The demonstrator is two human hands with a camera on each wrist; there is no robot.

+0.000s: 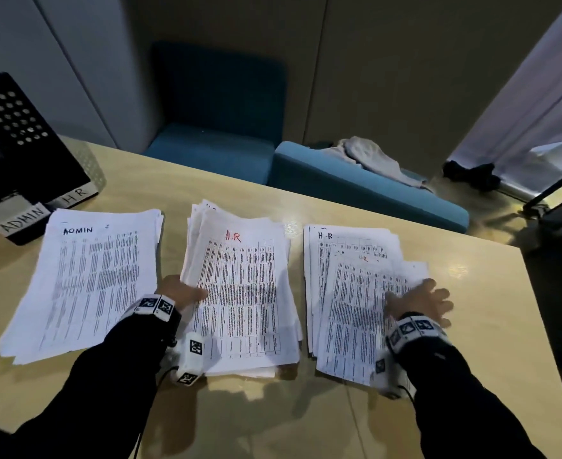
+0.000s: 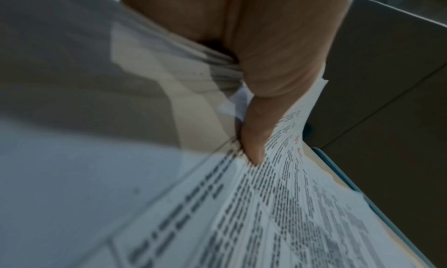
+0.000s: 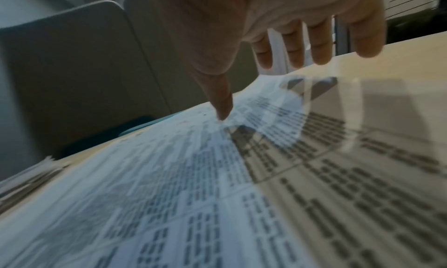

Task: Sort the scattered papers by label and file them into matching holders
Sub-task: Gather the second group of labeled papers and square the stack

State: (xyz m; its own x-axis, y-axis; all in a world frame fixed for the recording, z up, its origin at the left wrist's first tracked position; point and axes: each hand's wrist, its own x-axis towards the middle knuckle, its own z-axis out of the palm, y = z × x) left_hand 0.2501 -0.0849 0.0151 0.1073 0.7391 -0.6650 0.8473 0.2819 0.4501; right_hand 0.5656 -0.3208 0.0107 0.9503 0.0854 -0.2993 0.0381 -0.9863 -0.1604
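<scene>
Papers, white sheets with printed tables, lie in three piles on the tan wooden table (image 1: pixel 455 376). Left hand (image 1: pixel 182 293) pinches the middle pile marked HR (image 1: pixel 243 293). Right hand (image 1: pixel 418 301) rests spread on the right-side pile (image 1: pixel 349 313), fingers straight.
</scene>
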